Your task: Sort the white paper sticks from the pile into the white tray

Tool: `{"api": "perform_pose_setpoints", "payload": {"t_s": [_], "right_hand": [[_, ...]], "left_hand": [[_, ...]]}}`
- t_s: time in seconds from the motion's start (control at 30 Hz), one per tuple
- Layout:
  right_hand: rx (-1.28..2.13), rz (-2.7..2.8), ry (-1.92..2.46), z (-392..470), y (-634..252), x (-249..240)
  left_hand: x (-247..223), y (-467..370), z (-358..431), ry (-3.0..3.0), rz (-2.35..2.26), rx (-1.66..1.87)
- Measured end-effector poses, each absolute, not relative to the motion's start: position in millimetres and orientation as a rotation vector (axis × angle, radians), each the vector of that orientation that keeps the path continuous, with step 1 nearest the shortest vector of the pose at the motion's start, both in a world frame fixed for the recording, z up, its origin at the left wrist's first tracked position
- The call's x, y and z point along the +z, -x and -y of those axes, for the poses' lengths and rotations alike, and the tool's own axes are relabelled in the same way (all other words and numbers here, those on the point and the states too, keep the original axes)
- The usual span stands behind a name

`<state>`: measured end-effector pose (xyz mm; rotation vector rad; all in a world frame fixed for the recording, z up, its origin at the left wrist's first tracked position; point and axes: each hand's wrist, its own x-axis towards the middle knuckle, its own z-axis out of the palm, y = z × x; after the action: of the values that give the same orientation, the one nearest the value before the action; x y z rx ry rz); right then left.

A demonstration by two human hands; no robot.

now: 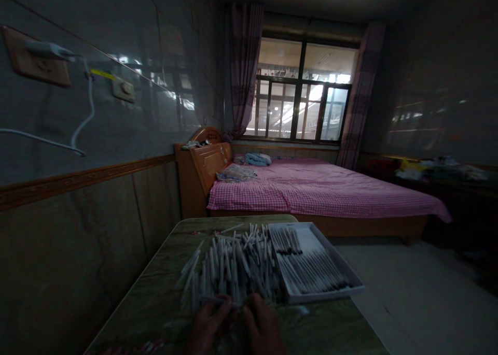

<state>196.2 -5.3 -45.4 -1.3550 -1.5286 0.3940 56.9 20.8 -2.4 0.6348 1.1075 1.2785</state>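
A big loose pile of slim, whitish, pen-like sticks [233, 264] lies on the table in front of me. At its near edge is my left hand [208, 324], thumb and fingers pinched on one pale stick [213, 299] held roughly crosswise. Close beside it, my right hand [262, 324] has its fingers curled together; what they grip, if anything, is too blurred to make out. To the right of the pile, a shallow white box [311, 236] holds similar sticks with dark ends, laid side by side in two rows.
The small table [155, 277] has a marbled green top; its left side runs near the tiled wall. Beyond it stands a bed [322, 186] with a pink checked sheet and wooden headboard [212, 163]. A white cable [91, 103] hangs from the wall socket [37, 59].
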Motion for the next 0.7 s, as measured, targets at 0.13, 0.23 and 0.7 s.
{"api": "perform_pose_setpoints", "payload": {"t_s": [0.13,0.23,0.7], "right_hand": [[0.301,1.499,1.362,11.1,-196.8,-42.5],[0.285,1.511,1.383,12.2,-194.9,-44.2],[-0.032,1.799,1.374,-2.5,-203.1,-56.4]], "left_hand": [[-7.1,-60.4,-19.4,-0.704,-1.096,1.302],[-11.3,-60.9,-22.8,-0.695,-1.11,1.299],[-11.8,-61.6,-22.5,-0.723,-1.18,1.298]]}}
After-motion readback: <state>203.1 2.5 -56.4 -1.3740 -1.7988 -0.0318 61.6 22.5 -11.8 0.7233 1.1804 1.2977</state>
